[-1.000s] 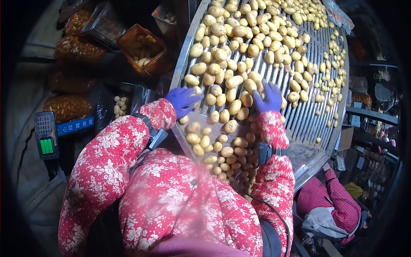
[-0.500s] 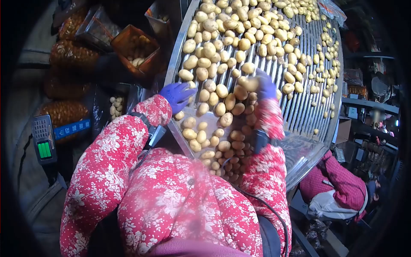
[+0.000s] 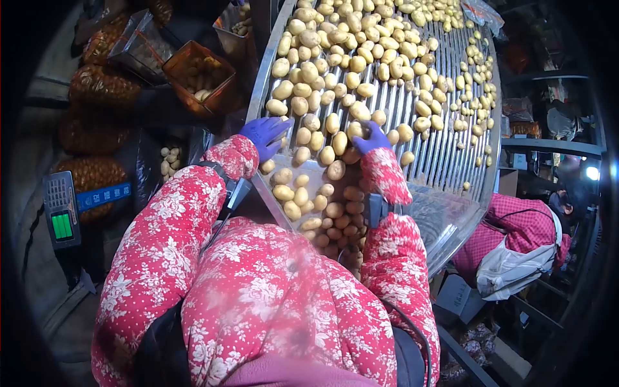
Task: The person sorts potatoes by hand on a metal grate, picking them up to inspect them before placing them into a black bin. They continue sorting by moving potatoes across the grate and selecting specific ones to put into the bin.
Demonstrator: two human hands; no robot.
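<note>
Many potatoes [image 3: 335, 143] lie on a sloping rack of metal bars [image 3: 438, 158], with larger ones at the left and middle and small ones along the right. My left hand [image 3: 264, 137], in a purple glove, rests at the rack's left edge beside potatoes, fingers spread. Among the potatoes near the lower middle is my right hand [image 3: 371, 137], also gloved in purple, its fingers apart and touching potatoes. Below both hands, more potatoes [image 3: 300, 197] lie in a chute at the rack's lower end.
An orange container [image 3: 200, 77] of potatoes stands at upper left, near filled net bags [image 3: 103, 87]. A scale display [image 3: 62, 222] is at far left. Another person in a checked pink top [image 3: 516, 222] bends at the right, beside a grey box [image 3: 459, 298].
My right hand has moved left and slightly down, and the elongated potato it was at is no longer in it. My left hand stays near the rack's edge. The view has shifted slightly.
</note>
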